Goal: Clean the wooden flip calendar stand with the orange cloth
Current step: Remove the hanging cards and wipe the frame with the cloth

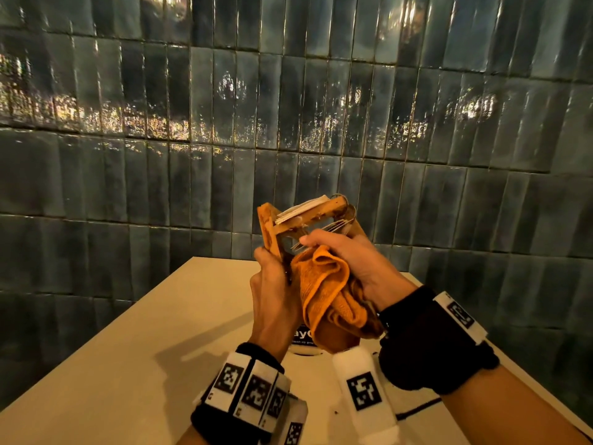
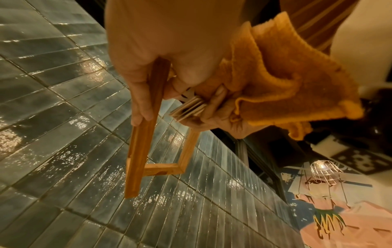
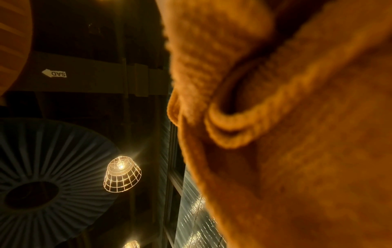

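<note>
Aloft: one calendar stand (image 1: 308,216), one orange cloth (image 1: 327,290), two hands gripping

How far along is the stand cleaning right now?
Done: the stand is off the table, gripped by the left hand. In hand: the right hand holds the cloth bunched against the stand near the cards. Left: which surfaces are already wiped can't be told; setting it back down remains.
</note>
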`<state>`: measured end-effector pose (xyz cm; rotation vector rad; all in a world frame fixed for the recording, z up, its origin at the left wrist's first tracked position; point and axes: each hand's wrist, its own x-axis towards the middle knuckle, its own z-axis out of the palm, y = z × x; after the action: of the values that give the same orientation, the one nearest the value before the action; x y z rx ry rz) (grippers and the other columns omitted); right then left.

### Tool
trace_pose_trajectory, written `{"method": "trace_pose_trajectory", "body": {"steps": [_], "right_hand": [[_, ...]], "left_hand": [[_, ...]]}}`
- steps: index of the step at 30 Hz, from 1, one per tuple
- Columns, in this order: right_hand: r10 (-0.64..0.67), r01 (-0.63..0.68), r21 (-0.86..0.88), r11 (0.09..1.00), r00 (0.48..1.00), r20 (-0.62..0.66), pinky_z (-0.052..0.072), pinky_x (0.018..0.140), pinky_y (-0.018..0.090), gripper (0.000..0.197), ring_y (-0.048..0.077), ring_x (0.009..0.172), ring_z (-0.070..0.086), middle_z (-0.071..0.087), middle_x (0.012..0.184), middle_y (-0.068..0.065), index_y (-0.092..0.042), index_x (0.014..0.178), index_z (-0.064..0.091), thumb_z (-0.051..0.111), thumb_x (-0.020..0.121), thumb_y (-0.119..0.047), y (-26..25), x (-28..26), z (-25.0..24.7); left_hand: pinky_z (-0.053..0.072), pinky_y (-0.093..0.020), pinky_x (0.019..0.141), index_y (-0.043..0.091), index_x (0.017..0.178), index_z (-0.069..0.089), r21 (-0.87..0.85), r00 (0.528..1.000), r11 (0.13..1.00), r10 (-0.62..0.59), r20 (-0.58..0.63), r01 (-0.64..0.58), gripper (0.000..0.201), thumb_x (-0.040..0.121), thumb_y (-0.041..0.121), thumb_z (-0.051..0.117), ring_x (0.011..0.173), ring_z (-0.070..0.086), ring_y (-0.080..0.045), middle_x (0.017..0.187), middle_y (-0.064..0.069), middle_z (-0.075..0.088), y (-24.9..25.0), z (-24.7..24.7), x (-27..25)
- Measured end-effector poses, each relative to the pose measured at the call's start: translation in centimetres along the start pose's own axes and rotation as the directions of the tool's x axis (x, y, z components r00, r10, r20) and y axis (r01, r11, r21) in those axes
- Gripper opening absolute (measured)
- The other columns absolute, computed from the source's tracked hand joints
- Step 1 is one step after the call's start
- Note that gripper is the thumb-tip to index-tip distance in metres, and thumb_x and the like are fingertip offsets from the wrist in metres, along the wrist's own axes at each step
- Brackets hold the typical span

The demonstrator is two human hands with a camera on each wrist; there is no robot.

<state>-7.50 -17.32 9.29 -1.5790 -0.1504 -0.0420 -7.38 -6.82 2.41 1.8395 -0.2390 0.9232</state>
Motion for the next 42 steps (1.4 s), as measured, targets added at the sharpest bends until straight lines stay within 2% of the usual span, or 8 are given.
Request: {"method": "trace_pose_trajectory", "body": {"steps": [4, 9, 18, 21, 31, 38, 40, 42], "right_hand": [[0.031, -0.028, -0.106, 0.994, 0.999, 0.031, 0.046, 0.052, 0.024, 0.014, 0.009, 0.048, 0.060, 0.064, 0.054, -0.001, -0.011, 0.077, 0.065, 0.074, 0.070, -0.020, 0.1, 0.0, -0.9], [0.096, -0.040, -0.390, 0.920, 0.988, 0.125, 0.047, 0.046, 0.014, 0.011, 0.005, 0.043, 0.055, 0.060, 0.054, -0.003, -0.014, 0.070, 0.060, 0.068, 0.077, -0.017, -1.1, -0.8, -3.3], [0.219, -0.040, -0.823, 0.566, 0.970, 0.103, 0.053, 0.080, 0.034, 0.030, 0.022, 0.085, 0.064, 0.067, 0.097, 0.011, -0.009, 0.098, 0.063, 0.065, 0.077, -0.030, -4.0, -0.5, -6.9], [0.254, -0.031, -0.882, 0.471, 0.962, 0.103, 0.054, 0.081, 0.033, 0.031, 0.022, 0.092, 0.065, 0.066, 0.102, 0.007, -0.014, 0.103, 0.062, 0.065, 0.078, -0.031, -4.4, -0.4, -7.8], [0.261, -0.024, -0.801, 0.598, 0.951, 0.167, 0.057, 0.073, 0.026, 0.025, 0.018, 0.087, 0.069, 0.070, 0.102, 0.004, -0.014, 0.103, 0.065, 0.069, 0.079, -0.013, -4.2, -0.3, -9.6], [0.240, 0.029, -0.804, 0.593, 0.947, 0.212, 0.052, 0.060, 0.019, 0.013, 0.013, 0.076, 0.070, 0.073, 0.088, 0.000, -0.016, 0.090, 0.070, 0.071, 0.078, -0.016, -3.7, -0.7, -10.0], [0.250, 0.031, -0.797, 0.603, 0.941, 0.227, 0.051, 0.059, 0.017, 0.007, 0.012, 0.074, 0.070, 0.074, 0.083, -0.004, -0.018, 0.085, 0.070, 0.070, 0.078, -0.018, -3.7, -0.8, -10.0], [0.258, 0.023, -0.779, 0.627, 0.937, 0.236, 0.051, 0.058, 0.017, 0.006, 0.011, 0.072, 0.070, 0.073, 0.082, -0.004, -0.018, 0.085, 0.071, 0.069, 0.079, -0.018, -3.6, -1.0, -9.9]], "left_hand": [[0.039, -0.003, 0.046, 0.012, 0.099, 0.033, -0.032, 0.997, 0.996, -0.078, -0.025, 0.078, 0.018, 0.093, 0.012, 0.050, 0.058, 0.049, -0.006, 0.071, 0.012, 0.047, -0.2, -0.1, 0.5], [0.043, -0.010, 0.045, 0.015, 0.099, 0.035, -0.006, 0.994, 0.995, -0.101, -0.029, 0.101, 0.015, 0.093, 0.014, 0.049, 0.060, 0.056, -0.008, 0.072, 0.009, 0.051, -0.6, -0.5, 1.0], [0.037, -0.007, 0.042, 0.016, 0.102, 0.033, 0.116, 0.995, 0.991, -0.079, 0.061, 0.071, 0.018, 0.094, 0.017, 0.049, 0.058, 0.052, -0.004, 0.071, 0.011, 0.050, 0.0, -1.2, 1.4], [0.037, -0.007, 0.046, 0.016, 0.102, 0.034, 0.170, 0.995, 0.985, -0.054, 0.083, 0.039, 0.018, 0.093, 0.019, 0.050, 0.057, 0.050, -0.004, 0.071, 0.011, 0.048, 0.3, -1.8, 1.5], [0.038, -0.014, 0.056, 0.018, 0.099, 0.036, 0.302, 0.996, 0.953, -0.020, 0.091, -0.008, 0.019, 0.092, 0.024, 0.052, 0.057, 0.048, -0.005, 0.069, 0.010, 0.045, 1.2, -3.4, 2.0], [0.038, -0.016, 0.060, 0.018, 0.098, 0.041, 0.316, 0.997, 0.949, -0.027, 0.072, 0.003, 0.014, 0.092, 0.024, 0.052, 0.058, 0.045, -0.004, 0.070, 0.014, 0.044, 1.1, -4.0, 2.5], [0.036, -0.012, 0.057, 0.020, 0.098, 0.042, 0.301, 0.997, 0.954, -0.039, 0.065, 0.018, 0.013, 0.092, 0.025, 0.053, 0.062, 0.048, -0.005, 0.073, 0.013, 0.047, 1.2, -4.3, 2.7], [0.045, -0.019, 0.066, 0.020, 0.100, 0.044, 0.269, 0.997, 0.963, -0.051, 0.055, 0.035, 0.013, 0.092, 0.026, 0.053, 0.075, 0.051, -0.006, 0.083, 0.011, 0.052, 1.3, -4.5, 2.8]]}}
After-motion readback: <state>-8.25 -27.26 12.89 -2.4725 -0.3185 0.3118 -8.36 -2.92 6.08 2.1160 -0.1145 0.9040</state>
